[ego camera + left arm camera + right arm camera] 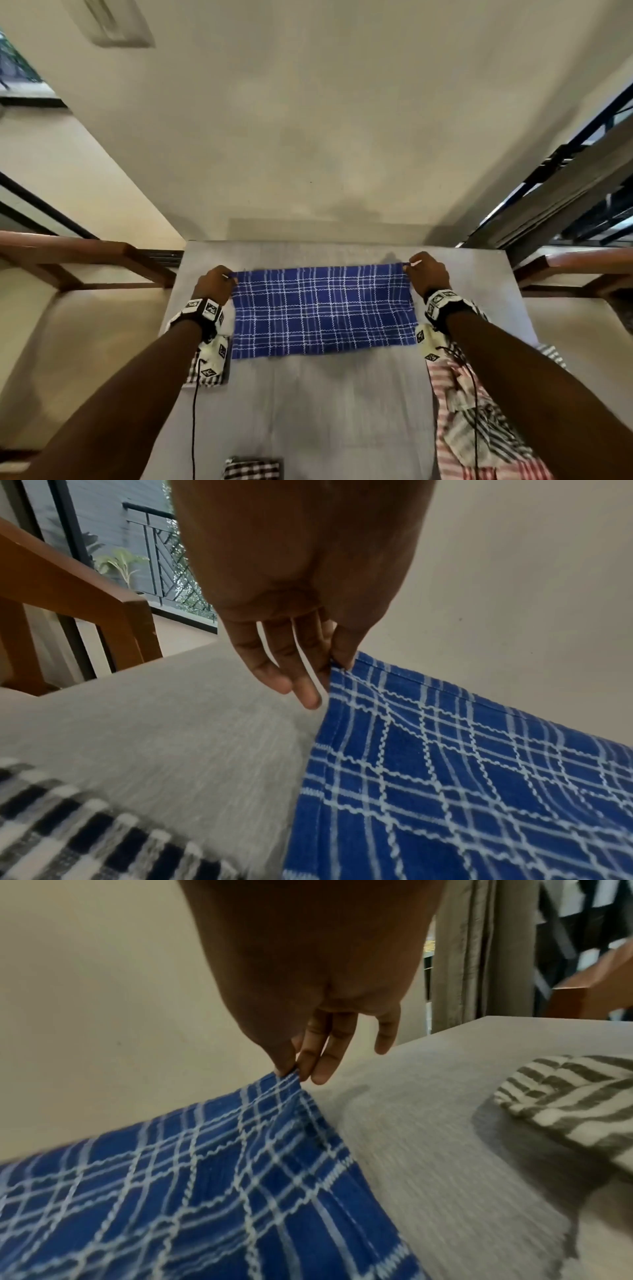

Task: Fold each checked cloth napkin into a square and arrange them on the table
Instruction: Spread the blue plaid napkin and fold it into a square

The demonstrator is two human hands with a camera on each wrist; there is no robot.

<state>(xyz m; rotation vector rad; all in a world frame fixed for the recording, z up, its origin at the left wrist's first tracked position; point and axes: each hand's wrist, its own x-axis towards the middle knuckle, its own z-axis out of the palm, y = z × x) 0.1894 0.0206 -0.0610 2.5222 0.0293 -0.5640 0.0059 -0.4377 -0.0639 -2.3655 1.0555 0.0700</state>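
The grey surface [342, 394] is covered at twelve o'clock by the blue napkin [323, 310], stretched taut with its far edge raised. Unfolded cloths [479, 421] are heaped at four o'clock. Its far corners are pinched by the left hand [214, 282] and right hand [428, 274]. A first fold seems under way; next, matched edges are needed.

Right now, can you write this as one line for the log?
step: folding | left hand: pinches far left corner of blue checked cloth napkin | right hand: pinches far right corner | near edge: on grey table
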